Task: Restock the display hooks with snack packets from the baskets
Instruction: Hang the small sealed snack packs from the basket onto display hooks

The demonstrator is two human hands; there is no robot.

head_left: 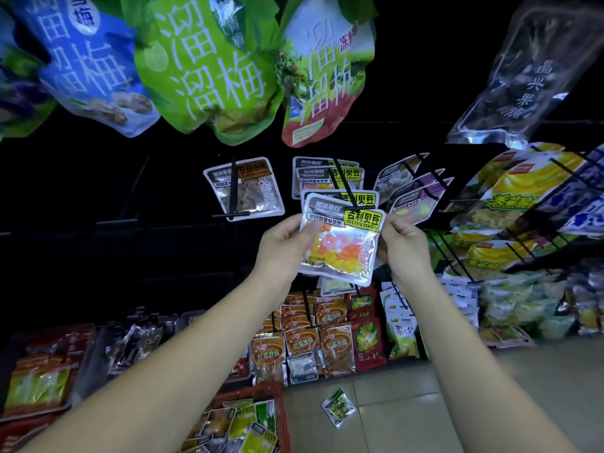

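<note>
Bags: large plum bags (209,67) hang overhead.
Basket: red (280,392), packed with sachets.
Left hand (281,246): pinches the packet's left edge.
Packet (340,237): jelly beans, at the hook (346,188) tip, fronting matching packs.
Right hand (405,246): pinches the right edge.
Floor (425,403): pale tile, one stray sachet (338,407).
Room: dark rack.

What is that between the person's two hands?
A clear-fronted packet of coloured sweets, pinched at its sides by the left hand and right hand, in the head view.
</note>
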